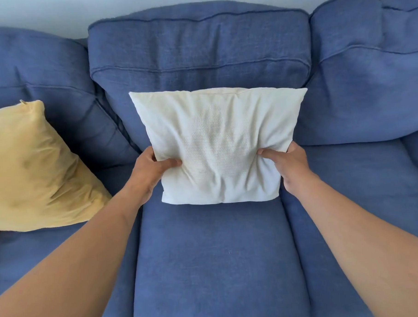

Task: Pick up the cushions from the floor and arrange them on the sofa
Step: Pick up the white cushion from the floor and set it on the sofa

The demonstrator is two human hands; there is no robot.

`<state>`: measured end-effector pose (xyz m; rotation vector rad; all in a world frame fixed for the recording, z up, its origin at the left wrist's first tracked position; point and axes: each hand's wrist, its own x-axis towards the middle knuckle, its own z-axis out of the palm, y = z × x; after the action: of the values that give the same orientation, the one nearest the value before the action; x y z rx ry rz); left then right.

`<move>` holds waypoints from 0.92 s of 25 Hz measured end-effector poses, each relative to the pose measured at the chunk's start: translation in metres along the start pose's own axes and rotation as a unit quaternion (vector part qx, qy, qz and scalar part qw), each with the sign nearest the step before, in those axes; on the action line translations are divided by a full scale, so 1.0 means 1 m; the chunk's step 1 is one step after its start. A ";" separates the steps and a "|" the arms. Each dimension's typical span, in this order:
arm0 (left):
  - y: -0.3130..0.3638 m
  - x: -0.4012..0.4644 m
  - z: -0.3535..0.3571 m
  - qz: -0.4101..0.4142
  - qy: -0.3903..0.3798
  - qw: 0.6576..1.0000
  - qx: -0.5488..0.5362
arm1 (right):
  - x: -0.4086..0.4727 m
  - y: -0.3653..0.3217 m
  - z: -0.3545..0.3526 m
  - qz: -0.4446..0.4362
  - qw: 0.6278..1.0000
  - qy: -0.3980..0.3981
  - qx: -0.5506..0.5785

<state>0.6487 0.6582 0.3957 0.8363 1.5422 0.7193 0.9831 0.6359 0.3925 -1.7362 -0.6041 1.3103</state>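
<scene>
Blue sofa (pixel 214 254) fills the view, with a white cushion (pixel 217 143) at its middle seat.
Left hand (pixel 151 170) and right hand (pixel 287 164) each pinch a lower side of that cushion, which leans on the far backrest; a yellow cushion (pixel 33 170) rests at left.
</scene>
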 end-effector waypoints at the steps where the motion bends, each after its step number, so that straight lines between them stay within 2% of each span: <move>1: -0.003 0.008 0.000 0.004 0.003 1.000 0.002 | 0.007 0.003 0.003 -0.002 1.000 0.002 -0.001; 7: -0.026 0.039 0.012 -0.006 0.033 0.999 0.004 | 0.039 0.022 0.017 0.005 1.000 -0.005 -0.019; 13: -0.018 0.043 0.005 0.014 0.092 0.996 -0.002 | 0.046 0.015 0.016 0.026 1.000 -0.008 0.000; 16: -0.018 0.044 0.001 -0.008 0.092 0.994 0.056 | 0.047 0.016 0.016 0.052 0.997 -0.040 -0.038; 18: -0.014 0.047 0.001 -0.032 0.079 0.992 0.097 | 0.049 0.009 0.017 0.048 0.997 -0.034 -0.047; 21: -0.006 0.047 0.000 -0.082 0.066 0.990 0.088 | 0.052 -0.014 0.017 0.013 1.000 -0.019 0.001; 23: 0.003 0.045 0.000 -0.071 0.088 0.992 0.060 | 0.053 -0.033 0.017 -0.005 0.999 -0.012 0.046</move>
<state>0.6461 0.6973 0.3731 0.7566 1.7989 0.6140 0.9890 0.7006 0.3914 -1.6422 -0.5566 1.3341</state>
